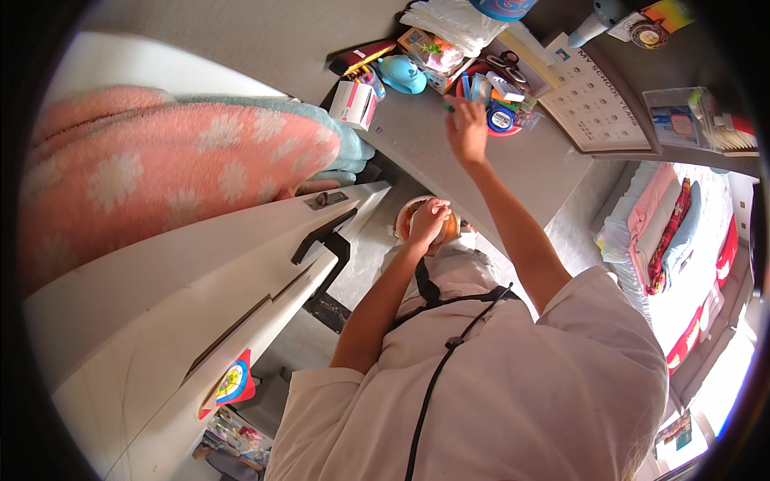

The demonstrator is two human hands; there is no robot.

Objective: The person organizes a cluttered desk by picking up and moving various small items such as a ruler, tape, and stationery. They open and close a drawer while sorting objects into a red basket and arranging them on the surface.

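Note:
My right hand is stretched over the grey desk, beside a pile of small items. At its fingertips shows a small dark green bit, too small to name. Just right of the fingers are a blue round tape measure and a red-rimmed tray holding pens and small packets. In front of my body, below the desk edge, my left hand is closed with its fingers curled. What it holds, if anything, is hidden. Behind it, lower down, is a round pale-rimmed thing, partly covered by the hand.
On the desk stand a pink-and-white box, a blue toy figure, plastic bags and a photo board. A white door with a black handle and a pink flowered blanket lie left. Folded bedding is right.

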